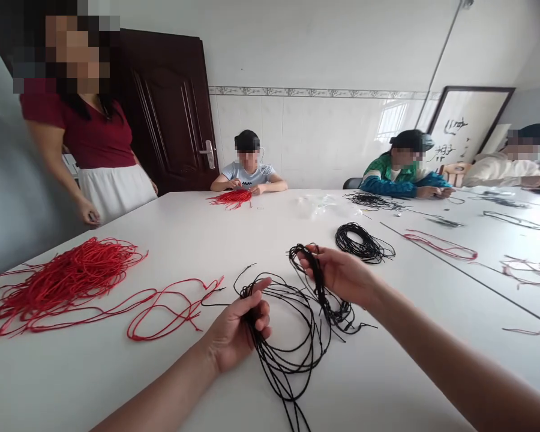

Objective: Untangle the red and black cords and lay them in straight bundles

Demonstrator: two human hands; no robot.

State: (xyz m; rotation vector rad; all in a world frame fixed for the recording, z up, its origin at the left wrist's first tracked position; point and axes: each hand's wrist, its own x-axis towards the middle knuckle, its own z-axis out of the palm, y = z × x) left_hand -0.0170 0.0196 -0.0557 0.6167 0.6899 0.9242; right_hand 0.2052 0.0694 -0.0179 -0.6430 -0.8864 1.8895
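Black cords [257, 342]: On my remote feed, these hung in loose loops from the left hand, over the near middle of the white table [72, 372].
Left hand [243, 327]: Was clamped on the black cords, fingers curled, index finger extended.
Right hand [342, 273]: Was clamped on a black bundle [317, 273] beside the loops; I could not tell whether any strand joined the two.
Tangle risk: I judged snagging the main fault, because loops and loose tails crowded the gap between the hands.
Slip risk: The left grip held the loops at one side only; slackening it could have let strands fan out.
Red loops [137, 338]: Lay near the left hand; a leftward sweep could have caught them.
Red pile [76, 276]: Limited travel farther left.
Black coil [343, 240]: Sat just beyond the right hand and limited forward reach there.
Table edges: The left edge ran well apart from both hands; I could not see the near edge.
Open room: I found most of it straight ahead, short of the co-worker's red cords [231, 198].
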